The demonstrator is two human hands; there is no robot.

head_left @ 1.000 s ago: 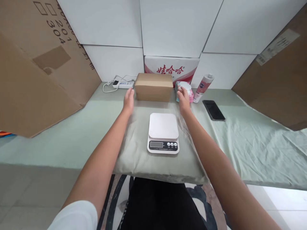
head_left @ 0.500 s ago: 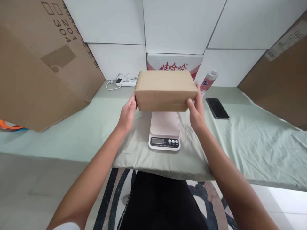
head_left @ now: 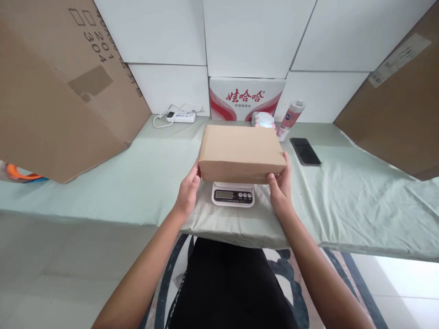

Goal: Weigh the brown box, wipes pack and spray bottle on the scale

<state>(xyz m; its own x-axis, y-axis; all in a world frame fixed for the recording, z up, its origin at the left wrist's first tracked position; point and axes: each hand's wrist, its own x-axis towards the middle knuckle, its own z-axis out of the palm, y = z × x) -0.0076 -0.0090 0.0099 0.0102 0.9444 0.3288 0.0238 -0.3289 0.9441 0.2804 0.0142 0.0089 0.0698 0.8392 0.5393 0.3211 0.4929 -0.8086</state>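
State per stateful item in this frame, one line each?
Cardboard box: closed, over the scale, held at both ends.
Kitchen scale: platform hidden by the box; display unreadable.
Left hand: gripping the box's left end.
Right hand: gripping its right end.
Phone: flat, screen dark.
Pink bottle: capped, leaning.

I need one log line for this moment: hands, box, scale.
left hand: holds cardboard box left end | right hand: holds right end | box: over kitchen scale, contact unclear | scale: on green cloth
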